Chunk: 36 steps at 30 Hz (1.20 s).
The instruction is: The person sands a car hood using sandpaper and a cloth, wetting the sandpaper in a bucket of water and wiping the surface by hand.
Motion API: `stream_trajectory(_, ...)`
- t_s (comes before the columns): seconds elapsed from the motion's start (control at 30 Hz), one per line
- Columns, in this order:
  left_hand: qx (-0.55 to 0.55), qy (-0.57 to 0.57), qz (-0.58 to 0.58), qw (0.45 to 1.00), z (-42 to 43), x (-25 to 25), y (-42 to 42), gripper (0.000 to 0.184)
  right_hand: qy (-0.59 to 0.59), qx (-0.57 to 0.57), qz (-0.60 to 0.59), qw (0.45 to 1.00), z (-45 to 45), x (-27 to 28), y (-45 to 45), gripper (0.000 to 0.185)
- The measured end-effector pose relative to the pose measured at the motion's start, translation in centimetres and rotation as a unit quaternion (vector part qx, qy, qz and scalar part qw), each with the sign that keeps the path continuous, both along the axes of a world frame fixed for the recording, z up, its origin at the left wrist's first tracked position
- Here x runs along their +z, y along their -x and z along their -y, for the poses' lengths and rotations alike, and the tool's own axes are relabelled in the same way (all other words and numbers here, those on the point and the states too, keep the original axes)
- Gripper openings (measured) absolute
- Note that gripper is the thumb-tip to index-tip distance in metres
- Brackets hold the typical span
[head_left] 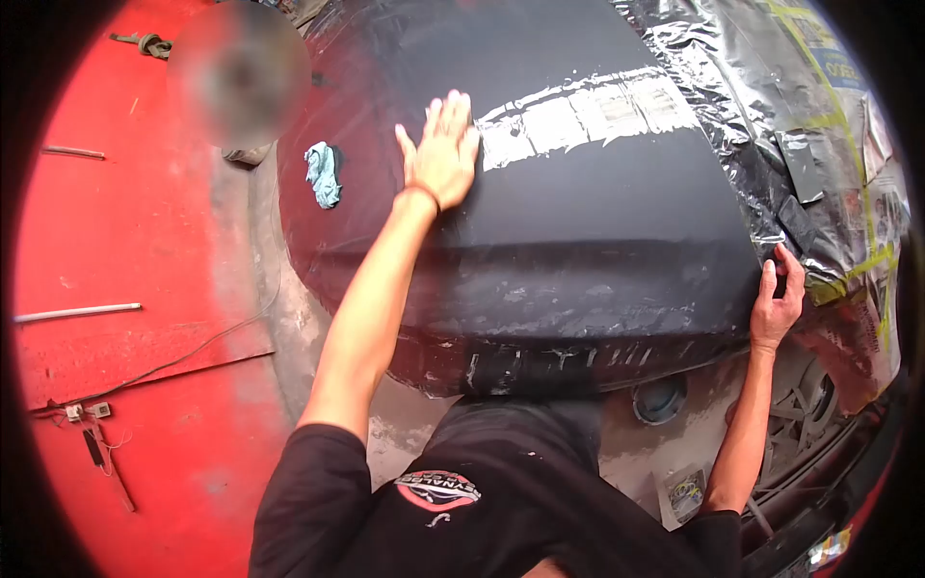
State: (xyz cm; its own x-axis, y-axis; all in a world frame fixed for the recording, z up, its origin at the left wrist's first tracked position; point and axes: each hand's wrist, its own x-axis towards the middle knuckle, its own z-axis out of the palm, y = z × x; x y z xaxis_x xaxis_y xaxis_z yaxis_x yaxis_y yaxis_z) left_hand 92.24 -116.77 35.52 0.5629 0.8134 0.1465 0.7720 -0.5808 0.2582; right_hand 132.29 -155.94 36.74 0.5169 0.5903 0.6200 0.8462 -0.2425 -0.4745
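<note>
I see left hand (443, 159) flat on panel (597, 212), fingers wide | right hand (779, 306) at panel's right edge, near foil (713, 91), fingers narrow, can't tell if gripping | rag (323, 175) on panel, left side

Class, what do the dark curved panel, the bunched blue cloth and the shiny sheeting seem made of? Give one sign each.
Panel: probably coated metal, mostly matte; its smooth, broad curve looks rigid, though composite is possible.
Cloth: fabric or paper wipe, dull; it crumples in folds.
Sheeting: likely thin plastic film or foil, glossy; creases glint brightly.
</note>
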Motion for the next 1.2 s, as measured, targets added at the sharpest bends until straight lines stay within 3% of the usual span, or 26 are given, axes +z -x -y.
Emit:
stream_trajectory(0.1, 0.009, -0.012, -0.007, 1.0, 0.5, 0.2, -1.4, 0.067, 0.012, -0.004, 0.007, 1.0, 0.1, 0.3, 0.2, 0.032)
stream_trajectory(0.27, -0.135, 0.012, -0.03, 0.99, 15.5, 0.2, 1.2, 0.066, -0.007, -0.004, 0.015, 1.0, -0.1, 0.0, -0.1, 0.032)
stream_trajectory(0.5, -0.082, -0.002, -0.004, 0.997, 0.8, 0.9, -5.1, 0.067, -0.011, -0.003, 0.015, 1.0, 0.1, 0.2, 0.1, 0.032)
stream_trajectory(0.57, -0.092, -0.023, -0.002, 0.996, 4.3, 1.1, -5.1, 0.068, -0.021, -0.007, 0.002, 1.0, 0.0, 0.3, 0.3, 0.032)
stream_trajectory(0.7, -0.223, 0.018, -0.056, 0.973, 15.5, 0.9, -0.5, 0.068, -0.016, -0.011, 0.0, 1.0, 0.1, 0.2, 0.2, 0.034)
stream_trajectory(0.77, -0.243, -0.001, -0.103, 0.965, 13.4, 1.6, -0.6, 0.068, -0.011, -0.009, 0.002, 1.0, 0.1, 0.2, 0.0, 0.034)
stream_trajectory(0.93, -0.142, -0.012, -0.018, 0.99, 1.5, 1.7, -8.2, 0.065, -0.023, -0.008, 0.01, 1.0, 0.1, 0.2, 0.1, 0.034)
stream_trajectory(1.03, -0.132, -0.04, 0.002, 0.991, 6.8, 1.7, -9.2, 0.067, -0.02, -0.021, 0.007, 1.0, 0.0, 0.6, 0.6, 0.033)
stream_trajectory(1.1, -0.211, -0.032, -0.098, 0.972, 13.2, 1.9, -7.4, 0.069, -0.014, -0.023, 0.018, 0.999, -0.1, 0.8, 0.6, 0.033)
stream_trajectory(1.17, -0.281, 0.007, -0.046, 0.959, 16.6, 1.7, -6.1, 0.068, -0.018, -0.021, 0.013, 1.0, -0.1, 0.8, 0.5, 0.033)
stream_trajectory(1.2, -0.265, -0.004, -0.068, 0.962, 15.4, 2.3, -6.9, 0.067, -0.018, -0.021, 0.013, 1.0, -0.1, 0.8, 0.6, 0.033)
